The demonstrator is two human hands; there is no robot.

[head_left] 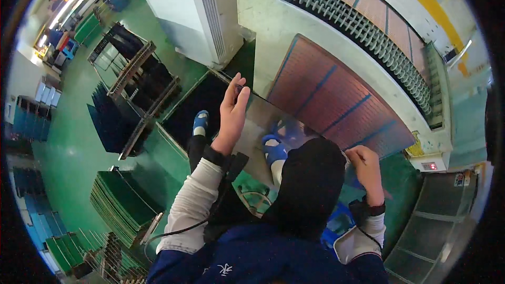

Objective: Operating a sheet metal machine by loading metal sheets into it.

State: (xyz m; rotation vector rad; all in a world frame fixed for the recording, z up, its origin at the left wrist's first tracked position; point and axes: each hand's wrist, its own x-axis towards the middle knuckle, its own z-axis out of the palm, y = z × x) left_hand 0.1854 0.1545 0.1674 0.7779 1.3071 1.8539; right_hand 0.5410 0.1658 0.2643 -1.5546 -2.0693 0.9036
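A shiny grey sheet point(258, 126) stands low between my hands, reflecting the floor and a blue slipper. My left hand point(233, 115) is at its upper left corner, thumb and fingers closed on the edge; a small dark patch shows between them. My right hand point(365, 171) has curled fingers at the sheet's right end, beside my black-clad knee point(307, 179), which hides part of the sheet. Just beyond the sheet, a large copper-coloured panel point(336, 97) with dark bands leans against the machine point(258, 0).
Rows of rollers point(363, 34) fill the machine's opening, with copper panels on them. On the left stand a wheeled rack point(131, 68) of dark panels and a stack of green boards point(118, 200). A black mat-like surface point(194, 108) lies by my left foot. A grey-framed panel point(431, 221) is at right.
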